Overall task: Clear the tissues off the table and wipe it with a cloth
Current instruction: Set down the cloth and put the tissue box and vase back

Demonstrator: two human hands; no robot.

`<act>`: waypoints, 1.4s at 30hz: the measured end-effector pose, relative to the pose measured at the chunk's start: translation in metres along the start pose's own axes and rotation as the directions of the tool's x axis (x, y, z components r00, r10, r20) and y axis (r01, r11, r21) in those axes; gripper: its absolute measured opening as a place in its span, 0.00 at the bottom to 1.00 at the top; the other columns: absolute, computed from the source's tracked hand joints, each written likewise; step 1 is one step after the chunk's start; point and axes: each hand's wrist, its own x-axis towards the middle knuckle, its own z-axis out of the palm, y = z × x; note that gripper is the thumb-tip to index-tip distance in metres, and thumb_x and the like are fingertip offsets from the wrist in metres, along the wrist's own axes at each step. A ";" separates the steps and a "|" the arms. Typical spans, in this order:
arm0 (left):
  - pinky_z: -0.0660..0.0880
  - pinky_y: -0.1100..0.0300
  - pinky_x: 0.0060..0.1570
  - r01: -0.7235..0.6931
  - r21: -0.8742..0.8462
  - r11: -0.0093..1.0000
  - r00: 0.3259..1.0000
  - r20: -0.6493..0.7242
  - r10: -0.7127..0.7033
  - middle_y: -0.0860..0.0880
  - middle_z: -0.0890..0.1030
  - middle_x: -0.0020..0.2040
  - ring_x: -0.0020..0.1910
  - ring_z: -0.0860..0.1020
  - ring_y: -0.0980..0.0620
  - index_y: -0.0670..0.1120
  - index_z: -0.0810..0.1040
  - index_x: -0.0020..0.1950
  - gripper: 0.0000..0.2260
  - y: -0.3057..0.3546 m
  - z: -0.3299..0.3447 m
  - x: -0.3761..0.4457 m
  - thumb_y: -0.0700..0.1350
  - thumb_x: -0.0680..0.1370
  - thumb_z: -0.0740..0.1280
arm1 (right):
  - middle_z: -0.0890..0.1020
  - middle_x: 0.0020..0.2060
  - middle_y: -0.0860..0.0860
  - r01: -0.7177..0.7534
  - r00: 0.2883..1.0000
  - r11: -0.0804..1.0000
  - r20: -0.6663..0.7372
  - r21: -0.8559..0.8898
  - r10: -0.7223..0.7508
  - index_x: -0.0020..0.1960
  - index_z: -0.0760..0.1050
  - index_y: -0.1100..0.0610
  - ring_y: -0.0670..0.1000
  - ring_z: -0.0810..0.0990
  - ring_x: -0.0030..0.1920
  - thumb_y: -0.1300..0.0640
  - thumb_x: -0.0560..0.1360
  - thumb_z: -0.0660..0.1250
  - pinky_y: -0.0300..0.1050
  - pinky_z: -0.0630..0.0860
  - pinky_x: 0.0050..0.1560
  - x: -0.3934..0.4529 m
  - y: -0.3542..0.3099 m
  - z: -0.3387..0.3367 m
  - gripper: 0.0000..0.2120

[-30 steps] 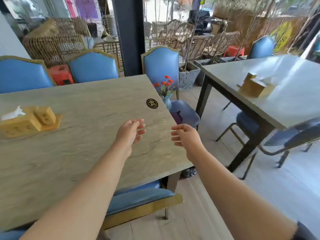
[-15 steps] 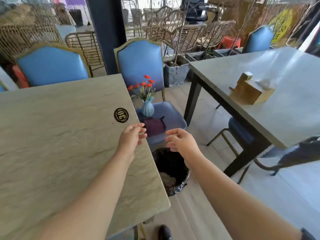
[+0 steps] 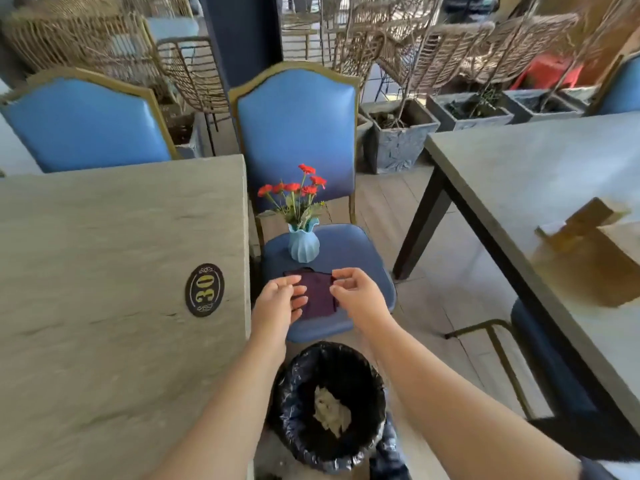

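Purple cloth (image 3: 317, 295), one, lies on one chair (image 3: 349, 247) beneath two loosely open, empty hands: left hand (image 3: 277, 303), right hand (image 3: 358, 296).

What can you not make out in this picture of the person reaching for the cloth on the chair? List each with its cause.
Head view:
- Cloth: both edges covered by the left hand and right hand; contact unclear.
- Bin: near rim cut off by the forearms.
- Wooden box on the next table: blurred, cropped by the right edge.

A pale blue ribbed vase (image 3: 303, 245) of red flowers (image 3: 294, 188) stands on a blue padded chair (image 3: 311, 188). Wicker chairs (image 3: 433, 53) and grey stone planters (image 3: 401, 136) crowd behind.
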 end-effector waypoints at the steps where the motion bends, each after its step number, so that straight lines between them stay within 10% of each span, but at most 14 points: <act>1: 0.76 0.55 0.51 0.014 -0.008 1.000 1.000 -0.023 -0.014 0.48 0.82 0.48 0.46 0.80 0.50 0.51 0.77 0.49 0.12 -0.002 0.008 0.014 0.40 0.81 0.56 | 0.80 0.45 0.46 0.001 1.000 1.000 0.018 -0.010 -0.001 0.54 0.74 0.48 0.47 0.79 0.46 0.58 0.76 0.66 0.40 0.74 0.42 0.019 0.002 -0.003 0.09; 21: 0.70 0.57 0.58 0.136 -0.230 0.964 0.934 -0.294 -0.202 0.47 0.75 0.65 0.58 0.74 0.52 0.48 0.73 0.65 0.13 -0.075 0.083 0.311 0.44 0.83 0.55 | 0.58 0.74 0.54 0.204 0.926 0.917 0.372 -0.343 -0.067 0.77 0.50 0.54 0.53 0.59 0.74 0.52 0.67 0.77 0.51 0.63 0.72 0.361 0.087 0.073 0.49; 29: 0.61 0.54 0.71 0.155 -0.259 0.953 0.948 -0.233 -0.218 0.51 0.70 0.71 0.67 0.69 0.53 0.49 0.70 0.71 0.26 -0.098 0.090 0.344 0.61 0.81 0.48 | 0.69 0.60 0.52 0.297 0.911 0.881 0.387 -0.369 -0.145 0.65 0.65 0.60 0.54 0.71 0.61 0.50 0.61 0.80 0.49 0.73 0.58 0.387 0.116 0.108 0.40; 42: 0.65 0.54 0.69 0.091 -0.212 0.973 0.972 -0.195 -0.133 0.55 0.72 0.68 0.64 0.71 0.57 0.52 0.73 0.68 0.18 -0.041 0.085 0.253 0.55 0.82 0.55 | 0.67 0.52 0.47 0.356 0.926 0.868 0.254 -0.346 -0.279 0.58 0.68 0.60 0.46 0.68 0.47 0.51 0.64 0.78 0.37 0.65 0.38 0.292 0.060 0.066 0.30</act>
